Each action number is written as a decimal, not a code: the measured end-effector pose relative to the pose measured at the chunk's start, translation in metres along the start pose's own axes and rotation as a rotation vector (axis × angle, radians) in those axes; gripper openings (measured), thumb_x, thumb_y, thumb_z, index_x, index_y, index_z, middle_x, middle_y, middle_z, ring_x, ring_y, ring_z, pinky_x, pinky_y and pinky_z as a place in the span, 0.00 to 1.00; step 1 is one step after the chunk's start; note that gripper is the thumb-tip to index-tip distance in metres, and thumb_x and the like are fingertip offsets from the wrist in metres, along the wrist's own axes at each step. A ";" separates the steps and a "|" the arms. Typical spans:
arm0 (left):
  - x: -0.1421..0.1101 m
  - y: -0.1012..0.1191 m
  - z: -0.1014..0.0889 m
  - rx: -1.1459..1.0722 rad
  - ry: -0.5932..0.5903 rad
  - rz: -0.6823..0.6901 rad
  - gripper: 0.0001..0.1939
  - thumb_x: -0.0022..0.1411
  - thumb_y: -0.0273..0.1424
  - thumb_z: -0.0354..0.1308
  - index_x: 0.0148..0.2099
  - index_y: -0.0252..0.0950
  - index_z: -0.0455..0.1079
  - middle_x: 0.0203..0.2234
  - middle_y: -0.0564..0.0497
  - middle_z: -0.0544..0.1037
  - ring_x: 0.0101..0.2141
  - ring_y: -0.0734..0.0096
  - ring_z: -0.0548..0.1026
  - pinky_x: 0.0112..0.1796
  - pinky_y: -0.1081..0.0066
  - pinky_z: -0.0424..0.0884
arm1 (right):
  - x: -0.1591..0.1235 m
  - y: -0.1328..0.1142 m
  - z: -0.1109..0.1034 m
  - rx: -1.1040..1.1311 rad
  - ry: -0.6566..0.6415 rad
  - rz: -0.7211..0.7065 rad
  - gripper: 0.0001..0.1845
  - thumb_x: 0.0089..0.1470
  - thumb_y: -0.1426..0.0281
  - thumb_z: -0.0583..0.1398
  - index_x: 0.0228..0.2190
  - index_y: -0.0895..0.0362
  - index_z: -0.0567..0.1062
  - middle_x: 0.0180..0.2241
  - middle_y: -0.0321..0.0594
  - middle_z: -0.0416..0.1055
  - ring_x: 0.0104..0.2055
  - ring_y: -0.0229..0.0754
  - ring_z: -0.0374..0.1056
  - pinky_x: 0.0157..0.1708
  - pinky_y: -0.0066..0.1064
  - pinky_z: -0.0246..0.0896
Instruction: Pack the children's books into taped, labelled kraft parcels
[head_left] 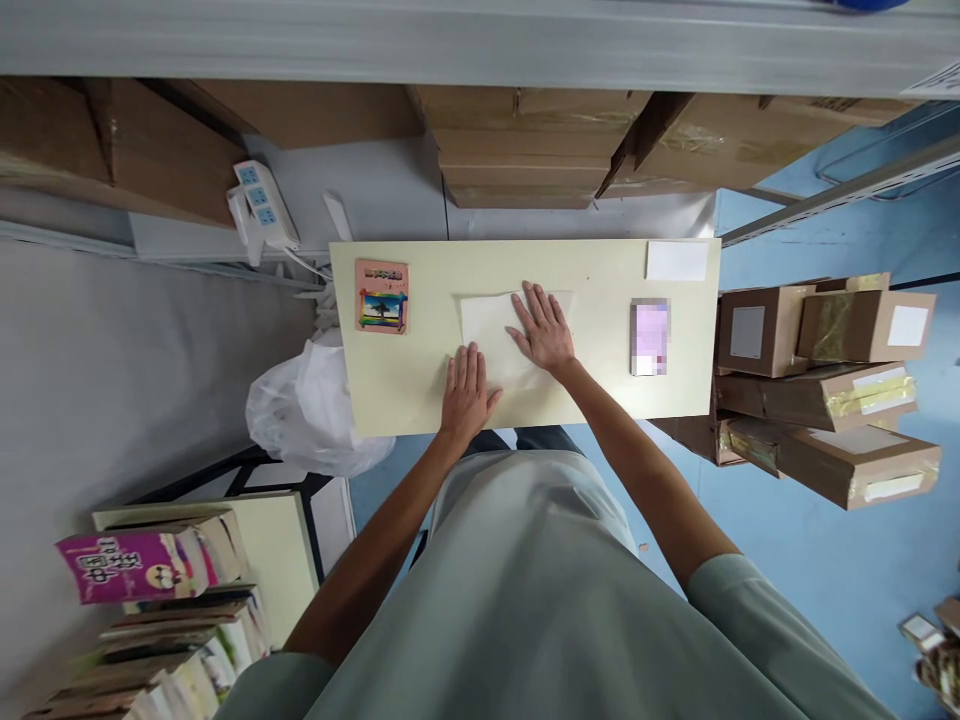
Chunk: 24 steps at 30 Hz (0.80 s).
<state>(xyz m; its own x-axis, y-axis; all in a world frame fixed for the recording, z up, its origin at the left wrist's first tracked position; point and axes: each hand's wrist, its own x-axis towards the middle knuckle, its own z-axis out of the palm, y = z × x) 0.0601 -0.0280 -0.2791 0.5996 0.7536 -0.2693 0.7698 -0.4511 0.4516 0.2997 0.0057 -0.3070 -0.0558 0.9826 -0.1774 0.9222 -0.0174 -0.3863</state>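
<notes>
A pale sheet of paper [487,325] lies flat in the middle of a cream table [592,270]. My left hand [466,390] rests palm down on the sheet's near left corner, fingers stretched out. My right hand [544,328] lies flat on the sheet's right half, fingers spread. Neither hand grips anything.
A small colourful book [382,296] lies at the table's left end, a white card [676,260] and a pink item [649,337] at its right. A white plastic bag [311,410] hangs left. Cardboard boxes [825,390] stack right, books [150,590] lower left, a power strip [259,200] behind.
</notes>
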 end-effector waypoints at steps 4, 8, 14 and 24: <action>-0.004 -0.008 -0.007 -0.080 0.052 -0.019 0.29 0.78 0.37 0.46 0.73 0.31 0.66 0.72 0.32 0.66 0.74 0.47 0.60 0.73 0.42 0.56 | 0.000 0.000 0.001 -0.018 0.000 0.002 0.40 0.77 0.49 0.43 0.78 0.57 0.50 0.81 0.45 0.38 0.83 0.53 0.31 0.79 0.59 0.32; 0.013 -0.033 -0.033 -0.181 0.254 -0.132 0.18 0.78 0.35 0.49 0.52 0.41 0.81 0.56 0.41 0.84 0.62 0.53 0.77 0.66 0.49 0.69 | 0.000 0.000 0.001 -0.022 -0.005 0.002 0.40 0.77 0.49 0.43 0.78 0.56 0.49 0.81 0.45 0.38 0.83 0.53 0.30 0.79 0.60 0.32; 0.056 -0.095 -0.082 -0.253 0.514 -0.337 0.06 0.69 0.36 0.66 0.38 0.43 0.75 0.50 0.45 0.84 0.57 0.52 0.79 0.66 0.49 0.68 | -0.001 -0.001 0.001 -0.031 0.002 0.003 0.40 0.77 0.50 0.43 0.78 0.57 0.49 0.81 0.45 0.37 0.83 0.53 0.30 0.79 0.59 0.33; 0.091 -0.158 -0.093 -0.221 0.442 -0.782 0.35 0.43 0.39 0.84 0.44 0.35 0.66 0.47 0.32 0.80 0.57 0.35 0.75 0.61 0.40 0.69 | -0.001 -0.005 -0.004 -0.003 -0.015 0.017 0.39 0.77 0.50 0.45 0.78 0.57 0.49 0.81 0.46 0.38 0.83 0.54 0.31 0.79 0.62 0.35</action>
<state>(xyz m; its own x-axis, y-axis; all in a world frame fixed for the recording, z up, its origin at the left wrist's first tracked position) -0.0272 0.1561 -0.2961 -0.2459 0.9396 -0.2379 0.8338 0.3302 0.4424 0.2962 0.0057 -0.3014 -0.0457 0.9792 -0.1976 0.9241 -0.0337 -0.3806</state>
